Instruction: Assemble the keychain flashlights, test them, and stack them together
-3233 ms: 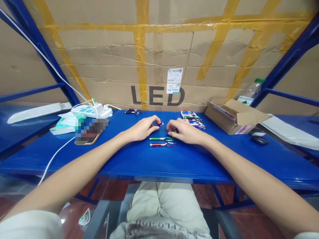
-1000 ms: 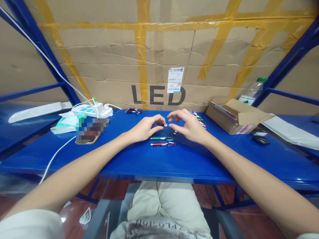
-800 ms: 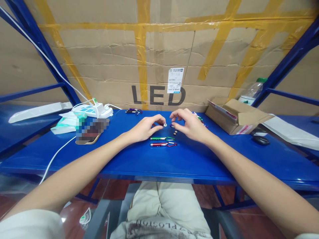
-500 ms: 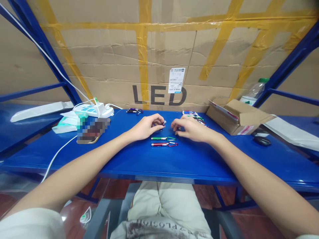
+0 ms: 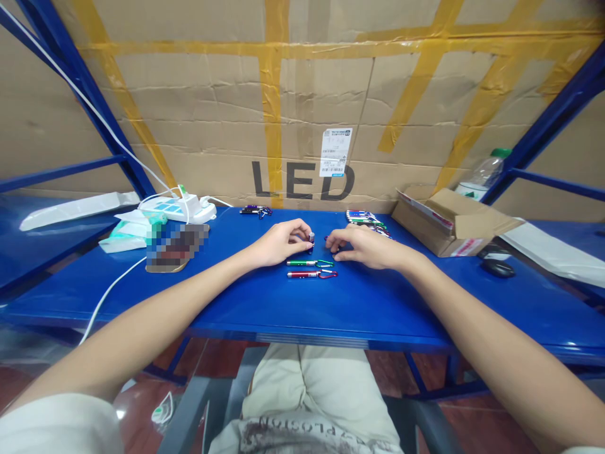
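Observation:
My left hand [image 5: 280,243] is closed, thumb and fingers pinching a small dark penlight [image 5: 311,241] with a silvery end, held upright above the table. To its right, my right hand [image 5: 362,244] curls its fingers down around something small and dark, mostly hidden by them. Just in front of both hands lie a green penlight [image 5: 302,263] and a red penlight [image 5: 303,275], side by side, each with a carabiner clip at its right end. Behind my right hand is a group of several penlights [image 5: 362,216] in mixed colours, partly covered by the hand.
Dark penlights [image 5: 255,211] lie at the back of the blue table [image 5: 265,306]. To the left are a phone [image 5: 177,249], a tissue pack [image 5: 132,230] and a power strip [image 5: 182,208]. An opened cardboard box [image 5: 454,221] and a black mouse [image 5: 496,268] are at right.
The penlight in my left hand has turned more upright, its silvery end now on top. My right hand has shifted very slightly; the penlights on the table have not moved.

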{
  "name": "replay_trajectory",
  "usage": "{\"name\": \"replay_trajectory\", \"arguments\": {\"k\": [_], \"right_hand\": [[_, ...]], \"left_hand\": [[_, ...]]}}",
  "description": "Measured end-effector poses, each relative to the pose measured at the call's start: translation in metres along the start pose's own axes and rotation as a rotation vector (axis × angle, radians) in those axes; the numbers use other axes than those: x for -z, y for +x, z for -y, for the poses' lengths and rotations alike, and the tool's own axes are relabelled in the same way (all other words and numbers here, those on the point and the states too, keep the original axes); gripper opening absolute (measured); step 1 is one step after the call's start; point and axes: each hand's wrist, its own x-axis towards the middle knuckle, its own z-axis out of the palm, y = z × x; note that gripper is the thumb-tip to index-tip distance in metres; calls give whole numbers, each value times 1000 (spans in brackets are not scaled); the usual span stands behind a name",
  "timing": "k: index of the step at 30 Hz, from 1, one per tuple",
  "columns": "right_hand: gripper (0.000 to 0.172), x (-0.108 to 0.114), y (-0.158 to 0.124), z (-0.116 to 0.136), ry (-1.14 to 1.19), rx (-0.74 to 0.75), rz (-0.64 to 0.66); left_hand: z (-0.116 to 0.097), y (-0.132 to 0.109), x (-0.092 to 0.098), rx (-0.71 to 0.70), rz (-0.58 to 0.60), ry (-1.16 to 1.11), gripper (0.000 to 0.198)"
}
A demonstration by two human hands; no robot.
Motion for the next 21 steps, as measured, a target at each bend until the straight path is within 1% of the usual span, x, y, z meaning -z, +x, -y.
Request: {"name": "replay_trajectory", "arguments": {"k": [4,10,12,14,18,19,21], "right_hand": [[17,1,0,1,44,-10,-8],[15,-2,2,4,16,-9,-6],[17,-4,2,4,24,-7,-20],[20,-6,3,4,39,-4,-84],[27,-8,4,10,149,30,-310],[29,-8,4,12,184,39,-350],[31,-8,5,16,239,52,-388]], "left_hand": [[-1,0,0,-8,1,30,35],[-2,0,0,-3,7,23,35],[-3,0,-1,4,3,25,36],[-3,-1,-2,10,2,34,36],[-6,-2,-7,11,10,43,35],[-7,-2,-9,7,10,44,34],[-9,-3,-11,-5,10,45,33]]}}
